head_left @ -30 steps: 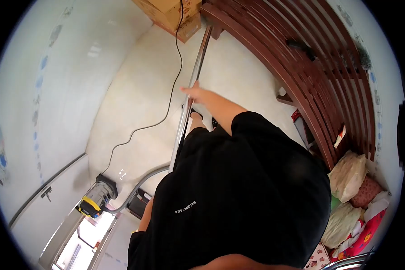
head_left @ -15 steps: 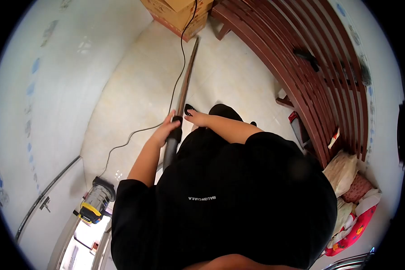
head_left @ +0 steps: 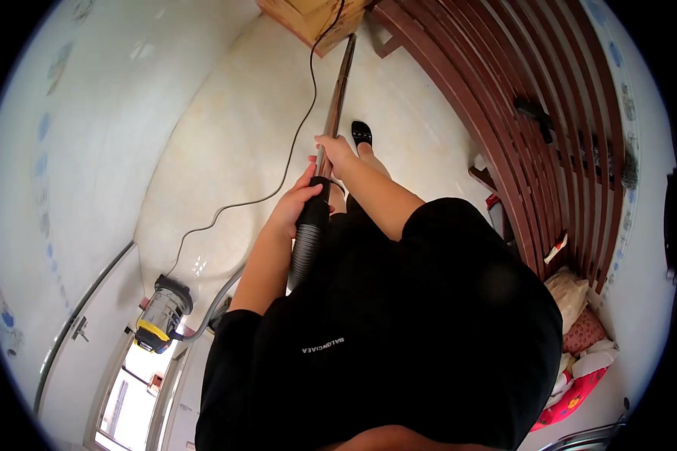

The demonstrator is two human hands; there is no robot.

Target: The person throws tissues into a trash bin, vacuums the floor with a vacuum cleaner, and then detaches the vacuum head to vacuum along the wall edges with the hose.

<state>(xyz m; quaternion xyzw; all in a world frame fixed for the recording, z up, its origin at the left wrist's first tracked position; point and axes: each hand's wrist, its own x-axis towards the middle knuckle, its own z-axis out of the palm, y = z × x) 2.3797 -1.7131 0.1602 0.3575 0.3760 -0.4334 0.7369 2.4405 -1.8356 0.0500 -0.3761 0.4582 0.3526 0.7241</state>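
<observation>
A shiny metal vacuum wand (head_left: 341, 94) runs away from my body, its far end near a cardboard box. My left hand (head_left: 302, 199) is wrapped round the black hose handle (head_left: 314, 204) at the wand's near end. Below that, the ribbed grey vacuum hose (head_left: 304, 252) passes behind my shirt. Farther up the wand, my right hand (head_left: 336, 155) grips the metal tube. The vacuum cleaner (head_left: 163, 314), a metal drum with black and yellow parts, stands at the lower left with a hose joined to it.
A black power cord (head_left: 282, 177) winds across the pale floor (head_left: 226, 135). The cardboard box (head_left: 308, 22) is at the top. A dark red slatted wooden bench (head_left: 496, 113) lines the right, with bedding (head_left: 579, 383) beside it. White wall and a doorway (head_left: 128, 391) are on the left.
My right hand has moved from near the handle onto the metal tube and closed round it. The wand's far end has shifted up and right. A foot in a black slipper has come into view ahead.
</observation>
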